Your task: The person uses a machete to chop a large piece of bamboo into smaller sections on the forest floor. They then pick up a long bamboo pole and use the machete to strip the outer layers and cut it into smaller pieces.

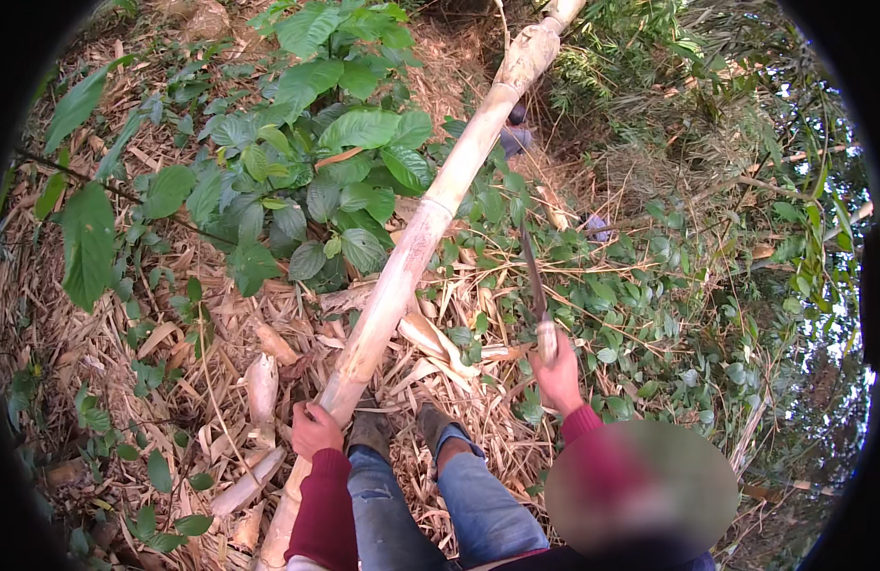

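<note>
A long, pale bamboo pole [402, 262] slants from the lower left up to the top right, with ringed joints along it. My left hand [316, 430] is closed round its lower part, just left of my boots. Out to the right of the pole, my right hand [556, 376] grips a machete [532, 271] by its light handle. The dark, narrow blade points away from me and up, apart from the pole in this view. A blurred patch hides part of my right sleeve.
Dry bamboo sheaths and leaves [459, 457] cover the ground, with cut bamboo pieces [262, 388] at the left. A broad-leaved green plant [354, 162] stands left of the pole. Low vines [640, 305] and thin stems spread at the right. A grey-blue thing [516, 141] shows behind the pole.
</note>
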Demonstrator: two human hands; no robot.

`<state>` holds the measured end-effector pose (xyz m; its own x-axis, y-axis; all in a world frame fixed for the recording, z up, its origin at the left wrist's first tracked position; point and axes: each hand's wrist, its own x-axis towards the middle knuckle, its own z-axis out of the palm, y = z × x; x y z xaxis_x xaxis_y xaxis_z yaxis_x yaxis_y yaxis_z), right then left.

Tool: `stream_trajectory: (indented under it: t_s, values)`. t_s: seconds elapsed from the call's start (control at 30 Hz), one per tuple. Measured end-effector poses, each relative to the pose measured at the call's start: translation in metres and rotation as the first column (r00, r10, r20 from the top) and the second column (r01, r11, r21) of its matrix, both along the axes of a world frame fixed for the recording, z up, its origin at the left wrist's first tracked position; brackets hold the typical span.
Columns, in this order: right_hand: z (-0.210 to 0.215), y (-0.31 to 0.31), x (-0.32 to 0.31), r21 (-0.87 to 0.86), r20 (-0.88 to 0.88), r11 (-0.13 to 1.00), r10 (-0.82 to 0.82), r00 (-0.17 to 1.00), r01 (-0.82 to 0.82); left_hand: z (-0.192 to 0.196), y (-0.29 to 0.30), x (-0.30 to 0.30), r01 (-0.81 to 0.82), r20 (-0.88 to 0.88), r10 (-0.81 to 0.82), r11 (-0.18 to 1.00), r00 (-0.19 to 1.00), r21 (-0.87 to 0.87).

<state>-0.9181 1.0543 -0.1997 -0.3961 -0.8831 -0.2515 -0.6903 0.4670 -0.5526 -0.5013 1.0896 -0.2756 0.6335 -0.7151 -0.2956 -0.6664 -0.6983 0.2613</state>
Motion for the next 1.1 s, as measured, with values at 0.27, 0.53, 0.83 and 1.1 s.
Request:
stream_trajectory:
  t_s: [0.27,0.53,0.83,1.1]
  values:
    - [0.003,-0.232,-0.004,0.098,-0.554,0.821,0.515,0.654,-0.563,-0.005,-0.005,-0.006,0.012,0.042,-0.009,0.997,0.999,-0.071]
    - [-0.048,-0.296,-0.020,0.220,-0.735,0.422,0.665,0.135,-0.880,-0.014,0.000,0.000,0.013,-0.048,-0.014,0.999,0.999,-0.038]
    - [-0.054,-0.412,-0.073,0.266,-0.813,0.909,0.391,0.432,-0.322,-0.023,0.001,0.000,0.027,-0.058,-0.028,0.999,0.998,-0.019]
    - [0.002,-0.409,-0.064,0.317,-0.771,0.709,0.580,0.264,-0.630,-0.020,0.000,-0.002,-0.016,-0.082,0.011,0.998,0.997,-0.056]
